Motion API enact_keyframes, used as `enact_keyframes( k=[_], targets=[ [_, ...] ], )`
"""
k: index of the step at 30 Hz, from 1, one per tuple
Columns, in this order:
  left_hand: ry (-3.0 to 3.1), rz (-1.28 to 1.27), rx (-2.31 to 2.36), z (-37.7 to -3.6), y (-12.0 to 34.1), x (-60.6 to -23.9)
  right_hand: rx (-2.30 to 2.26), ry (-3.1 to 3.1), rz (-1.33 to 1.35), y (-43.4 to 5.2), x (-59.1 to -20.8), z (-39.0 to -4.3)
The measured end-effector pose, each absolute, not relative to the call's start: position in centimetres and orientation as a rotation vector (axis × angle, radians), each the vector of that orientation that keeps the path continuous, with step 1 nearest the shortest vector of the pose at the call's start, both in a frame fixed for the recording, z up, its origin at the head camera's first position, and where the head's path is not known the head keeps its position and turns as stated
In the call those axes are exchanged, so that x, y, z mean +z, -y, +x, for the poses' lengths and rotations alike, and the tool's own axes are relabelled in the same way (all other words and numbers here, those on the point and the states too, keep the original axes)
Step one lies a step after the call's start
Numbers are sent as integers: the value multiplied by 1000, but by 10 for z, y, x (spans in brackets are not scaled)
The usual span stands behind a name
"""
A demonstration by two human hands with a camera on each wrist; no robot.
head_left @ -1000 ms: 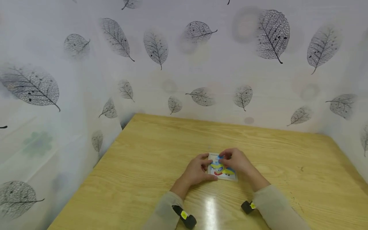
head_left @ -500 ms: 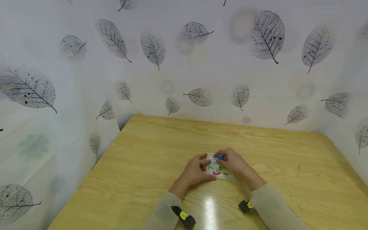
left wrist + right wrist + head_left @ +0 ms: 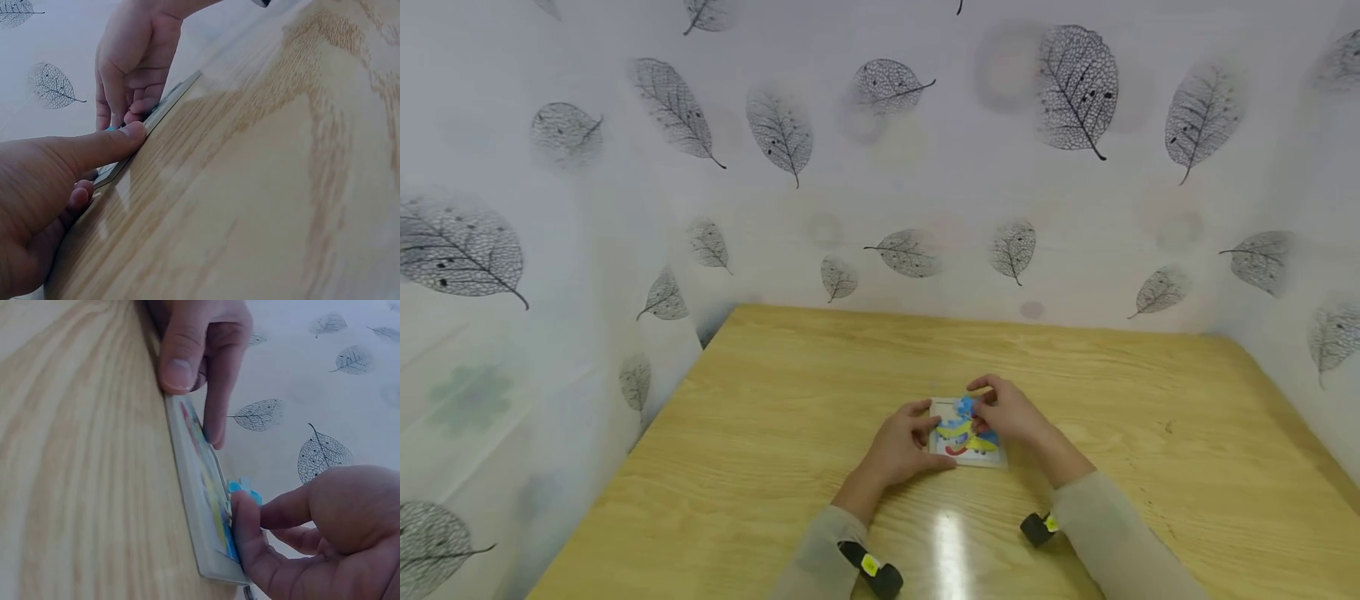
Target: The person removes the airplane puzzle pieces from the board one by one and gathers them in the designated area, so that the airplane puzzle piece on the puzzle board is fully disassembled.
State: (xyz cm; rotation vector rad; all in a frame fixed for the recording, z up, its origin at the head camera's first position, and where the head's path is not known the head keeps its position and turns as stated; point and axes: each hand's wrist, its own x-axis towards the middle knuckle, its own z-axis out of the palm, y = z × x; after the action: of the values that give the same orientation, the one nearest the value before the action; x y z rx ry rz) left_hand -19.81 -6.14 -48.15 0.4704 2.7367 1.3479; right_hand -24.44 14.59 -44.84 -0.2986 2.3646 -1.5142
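A small puzzle board (image 3: 992,461) with a pale frame and a blue, yellow and red picture lies flat on the wooden table. My left hand (image 3: 891,446) grips its left side, the thumb (image 3: 134,132) along the near edge and the fingers at the far left. Over the board's right part, my right hand (image 3: 1017,417) pinches a blue puzzle piece (image 3: 245,489) between thumb and fingers. That piece stands tilted at the board's surface; whether it touches the board I cannot tell. The right fingers hide part of the picture.
The wooden table (image 3: 760,467) reaches back to a pale curtain (image 3: 880,183) printed with leaves, which also hangs at both sides. Black wrist straps (image 3: 871,568) sit on both sleeves.
My right hand first moved left over the board, then back to the right, and more of the blue puzzle piece now shows. The left hand keeps its grip. The head view has shifted slightly.
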Motion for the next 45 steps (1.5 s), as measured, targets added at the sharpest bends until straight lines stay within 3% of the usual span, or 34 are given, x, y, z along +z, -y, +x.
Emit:
enact_keyframes(
  k=[14, 45],
  targets=[
    [-2731, 476, 1378, -197, 62, -479, -1416, -2363, -435, -168, -440, -254],
    [-2720, 477, 1342, -193, 60, -473, -1487, -2135, -462, -247, -442, -270]
  ],
)
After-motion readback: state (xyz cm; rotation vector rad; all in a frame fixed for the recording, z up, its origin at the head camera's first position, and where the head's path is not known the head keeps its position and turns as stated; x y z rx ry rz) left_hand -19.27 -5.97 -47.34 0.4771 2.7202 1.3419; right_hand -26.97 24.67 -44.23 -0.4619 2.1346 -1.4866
